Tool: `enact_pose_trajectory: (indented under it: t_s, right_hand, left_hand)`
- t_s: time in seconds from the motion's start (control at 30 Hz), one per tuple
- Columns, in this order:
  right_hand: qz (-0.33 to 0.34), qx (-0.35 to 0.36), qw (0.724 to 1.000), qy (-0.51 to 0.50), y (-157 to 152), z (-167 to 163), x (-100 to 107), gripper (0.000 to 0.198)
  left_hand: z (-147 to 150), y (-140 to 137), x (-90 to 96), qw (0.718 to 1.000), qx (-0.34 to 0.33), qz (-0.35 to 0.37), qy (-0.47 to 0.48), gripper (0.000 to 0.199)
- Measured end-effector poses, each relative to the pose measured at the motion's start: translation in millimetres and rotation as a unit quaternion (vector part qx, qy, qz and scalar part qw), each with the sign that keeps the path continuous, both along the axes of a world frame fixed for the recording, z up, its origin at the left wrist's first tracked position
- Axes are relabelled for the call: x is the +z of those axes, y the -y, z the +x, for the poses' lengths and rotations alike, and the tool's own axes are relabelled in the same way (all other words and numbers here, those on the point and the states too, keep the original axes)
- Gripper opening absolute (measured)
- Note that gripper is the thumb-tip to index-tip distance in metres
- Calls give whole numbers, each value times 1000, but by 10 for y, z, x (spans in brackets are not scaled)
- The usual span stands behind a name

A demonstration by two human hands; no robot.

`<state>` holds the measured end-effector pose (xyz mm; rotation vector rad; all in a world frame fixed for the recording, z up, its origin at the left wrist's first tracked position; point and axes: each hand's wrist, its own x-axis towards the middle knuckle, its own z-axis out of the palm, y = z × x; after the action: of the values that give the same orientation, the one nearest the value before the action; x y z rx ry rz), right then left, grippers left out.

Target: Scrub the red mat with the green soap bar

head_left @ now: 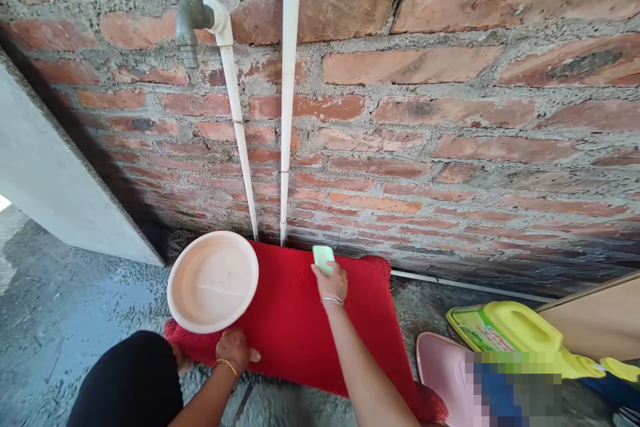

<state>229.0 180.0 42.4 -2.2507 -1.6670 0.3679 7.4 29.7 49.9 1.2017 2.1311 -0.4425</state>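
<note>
A red cloth (295, 320) is spread out flat in front of me, its ends bunched and fuzzy. My right hand (334, 281) is closed around a pale green bar of soap (323, 257) and rests over the cloth's far half. At the near edge, just below the basin, my left hand (233, 349) is curled on the cloth with its thumb sticking out to the right. Part of its fingers is hidden. A pale pink basin (215, 283) stands on the left part of the cloth, seemingly with some water in it.
Against the brick wall (410, 67) run two white pipes (286, 147), with a tap (188, 20) at upper left. A pale slab (65, 167) leans at left. On the right lie a pink plastic item (443, 370) and a yellow jug (520, 327). The concrete floor (65, 307) looks wet.
</note>
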Motion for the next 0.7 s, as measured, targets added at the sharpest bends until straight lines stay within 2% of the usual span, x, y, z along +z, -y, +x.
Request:
enact_pose_trajectory:
  t_s: [0.07, 0.17, 0.23, 0.3, 0.4, 0.5, 0.6, 0.7]
  right_hand:
    - [-18, 66, 998, -14, -56, -365, 51, 42]
    - [-43, 202, 978, -13, -136, -869, 114, 42]
    - [-63, 235, 970, -3, -188, -1036, 120, 43]
    - [-80, 230, 970, 8, -236, -1011, 102, 44]
    - [-88, 178, 980, 32, -276, -645, 73, 43]
    - [-84, 88, 992, 46, -243, -26, 76, 42]
    - [-79, -29, 996, 28, -126, 664, 87, 46]
    - [-80, -174, 981, -1, 49, 1191, 57, 53]
  left_hand:
    - [7, -7, 33, 1000, 0, 2, -2, 42]
    - [6, -13, 57, 1000, -6, 8, 1, 41]
    - [-2, -15, 42, 1000, -8, 6, 4, 40]
    - [-10, -16, 7, 1000, -5, -1, 4, 39]
    - [-14, -18, -47, 1000, 2, -2, 3, 39]
    - [-14, -18, -63, 1000, 5, 1, 7, 43]
    - [-14, -14, -34, 1000, 6, -1, 13, 45]
    - [-12, -8, 19, 1000, 3, 0, 18, 41]
